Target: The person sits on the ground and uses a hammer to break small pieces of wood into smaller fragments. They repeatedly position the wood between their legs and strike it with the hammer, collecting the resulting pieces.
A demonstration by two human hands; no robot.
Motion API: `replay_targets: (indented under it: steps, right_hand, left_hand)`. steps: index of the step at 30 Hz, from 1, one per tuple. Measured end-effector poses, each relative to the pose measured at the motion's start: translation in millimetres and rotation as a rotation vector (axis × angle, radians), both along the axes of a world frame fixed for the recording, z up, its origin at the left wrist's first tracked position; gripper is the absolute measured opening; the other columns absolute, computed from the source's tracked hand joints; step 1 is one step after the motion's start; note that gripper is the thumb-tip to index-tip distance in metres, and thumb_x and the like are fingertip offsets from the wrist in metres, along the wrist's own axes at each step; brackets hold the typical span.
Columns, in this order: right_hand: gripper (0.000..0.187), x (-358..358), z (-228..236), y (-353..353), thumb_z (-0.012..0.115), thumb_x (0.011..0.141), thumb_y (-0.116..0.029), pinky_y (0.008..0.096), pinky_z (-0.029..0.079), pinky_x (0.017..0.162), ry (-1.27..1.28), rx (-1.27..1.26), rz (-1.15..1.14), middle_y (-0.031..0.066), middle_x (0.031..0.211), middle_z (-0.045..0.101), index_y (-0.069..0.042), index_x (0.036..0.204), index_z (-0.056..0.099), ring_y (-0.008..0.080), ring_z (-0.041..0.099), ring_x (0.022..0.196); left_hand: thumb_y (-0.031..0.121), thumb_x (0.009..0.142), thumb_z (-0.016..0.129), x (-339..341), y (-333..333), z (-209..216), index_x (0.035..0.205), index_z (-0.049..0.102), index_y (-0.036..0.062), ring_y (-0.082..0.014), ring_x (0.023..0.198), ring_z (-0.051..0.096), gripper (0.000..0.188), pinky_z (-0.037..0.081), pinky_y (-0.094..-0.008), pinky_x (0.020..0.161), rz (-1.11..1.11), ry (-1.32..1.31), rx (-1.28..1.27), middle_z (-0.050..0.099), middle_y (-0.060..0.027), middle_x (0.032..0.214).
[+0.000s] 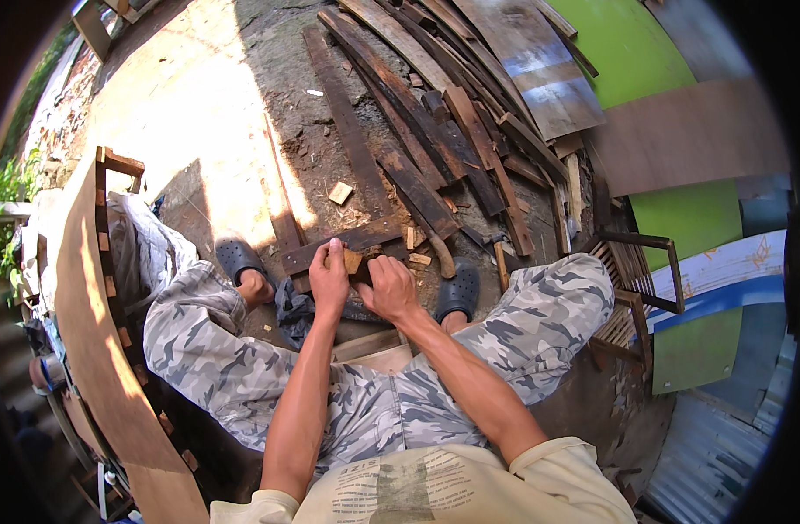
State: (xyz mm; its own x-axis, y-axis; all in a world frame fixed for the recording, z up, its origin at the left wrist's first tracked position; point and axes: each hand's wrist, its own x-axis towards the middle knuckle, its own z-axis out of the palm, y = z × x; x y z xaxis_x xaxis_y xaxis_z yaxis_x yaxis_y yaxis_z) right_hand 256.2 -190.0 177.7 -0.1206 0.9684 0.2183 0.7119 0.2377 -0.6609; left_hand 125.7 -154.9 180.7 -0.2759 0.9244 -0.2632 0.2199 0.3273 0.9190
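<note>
My left hand [329, 281] is closed around a small wooden block [353, 261], its thumb upright along the side and the block's pale face turned up. My right hand [389, 289] sits close beside it with curled fingers near the block's right side; what they grip is hidden. Just beyond both hands, a dark plank [365, 234] lies crosswise above the ground. Below the left hand hangs a dark grey cloth [293, 313]. A rounded wooden handle [441, 257] lies right of the hands, next to my right clog [458, 293].
Long dark boards [400, 105] are piled ahead and to the right. Small wood offcuts [339, 193] lie on the dirt ground. A curved wooden panel [103, 306] stands at my left, and a slatted wooden frame [631, 279] at my right. Green sheets [697, 332] lie beyond it.
</note>
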Motion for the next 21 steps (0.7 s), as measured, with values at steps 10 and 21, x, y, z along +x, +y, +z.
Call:
replay_targets:
  steps: [10, 21]
  right_hand:
    - [0.033, 27, -19, 8, 0.077, 0.084, -0.03, 0.0432, 0.051, 0.076, 0.148, -0.08, 0.027, 0.0147, 0.092, 0.065, -0.002, 0.096, 0.065, 0.0349, 0.063, 0.087]
    - [0.058, 240, -185, 0, 0.064, 0.087, -0.026, 0.0495, 0.044, 0.107, -0.259, -1.102, -0.988, 0.0173, 0.144, 0.049, -0.009, 0.14, 0.047, 0.0361, 0.047, 0.134]
  left_hand:
    - [0.041, 0.104, 0.054, -4, 2, -4, 0.1, 0.069, -0.0013, -0.0129, 0.084, 0.059, 0.045, 0.048, -0.0297, 0.077, 0.023, -0.027, -0.052, 0.069, -0.0088, 0.09]
    - [0.04, 0.105, 0.052, -20, 26, -12, 0.101, 0.07, -0.0015, -0.01, 0.087, 0.057, 0.045, 0.045, -0.026, 0.081, 0.002, -0.146, -0.121, 0.068, -0.0037, 0.093]
